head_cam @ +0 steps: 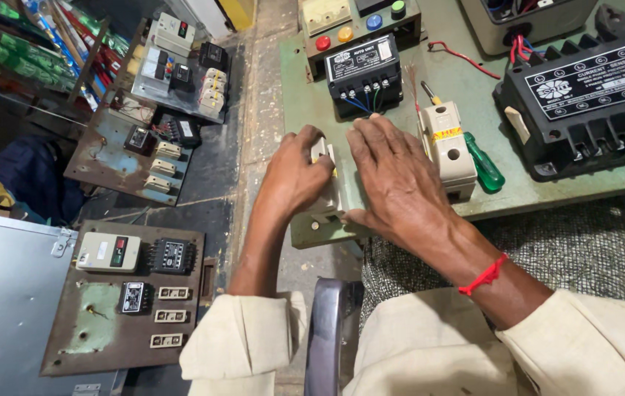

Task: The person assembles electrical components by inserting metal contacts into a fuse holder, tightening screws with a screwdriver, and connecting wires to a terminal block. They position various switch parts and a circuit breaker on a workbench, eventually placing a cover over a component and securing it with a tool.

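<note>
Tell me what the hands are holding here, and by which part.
Both hands hold a cream-coloured switch unit on the green panel: the left hand grips its left side, and the right hand lies flat over its top.

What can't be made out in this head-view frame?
- Cream switch unit: mostly hidden by the left hand and right hand; each hand's grip on it cannot be judged.
- Black unit: cut off by the right frame edge.
- Green-handled screwdriver: its tip is hidden behind the cream breaker.
- Floor panel labels: too small.
</note>
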